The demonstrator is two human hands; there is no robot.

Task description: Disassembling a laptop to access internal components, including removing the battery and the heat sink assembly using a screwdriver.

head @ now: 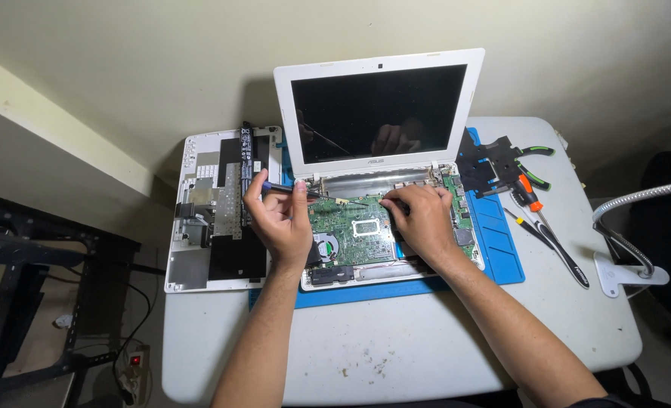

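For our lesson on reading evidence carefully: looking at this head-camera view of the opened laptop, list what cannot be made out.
- Head view: the screwdriver tip is too small to see what it touches.
- Head view: the right hand covers part of the green circuit board beneath it.
- Head view: the left hand hides the laptop's left edge.
- Head view: the lamp head is cut off by the right edge.

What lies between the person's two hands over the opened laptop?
In the head view, the green circuit board lies exposed between the left hand, which holds a screwdriver, and the right hand.
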